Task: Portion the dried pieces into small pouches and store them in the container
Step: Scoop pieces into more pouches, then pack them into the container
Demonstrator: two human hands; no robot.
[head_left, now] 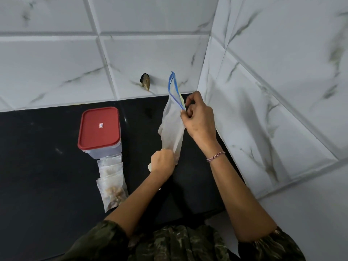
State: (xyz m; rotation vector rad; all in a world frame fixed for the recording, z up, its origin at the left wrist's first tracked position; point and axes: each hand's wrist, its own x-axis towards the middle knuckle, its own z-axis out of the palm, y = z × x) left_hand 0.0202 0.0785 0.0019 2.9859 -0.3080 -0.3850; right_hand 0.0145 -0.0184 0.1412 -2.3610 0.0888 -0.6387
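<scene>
Black counter [47, 166] in a corner of white marble-look tiles [150, 59], seen from above

Nearest, patterned sleeves [169, 243] at the bottom edge, both forearms reaching forward. Left of the left forearm, a short row of small clear pouches [112, 182] lying flat on the counter, overlapping, the nearest showing brown dried pieces [115, 196] inside. Just beyond the pouches and touching the far end of the row, a clear container [105, 151] with its red lid [99, 128] pressed on.

Right of the container, left hand [162, 162] curled tight, fingers closed around the bottom of a large zip bag [172, 125]; something pale and round [149, 166] peeping out beside that fist, too hidden to name. Farther up, right hand [197, 117] pinching the bag near its blue zip strip [174, 91], thumb and fingers narrow on the plastic, a braided bracelet [215, 156] at the wrist. Bag held upright off the counter, mouth standing open; what remains inside not clear.

Probably mid-portioning, with some pouches filled and the bulk bag in hand, either shaking pieces down or reaching for more. Next move likely calls for a fresh pouch and a free hand, then lifting off the lid, since nothing can be stored while it stays on.

Farthest, a small dark fitting [145, 83] on the tiles beyond the container
</scene>
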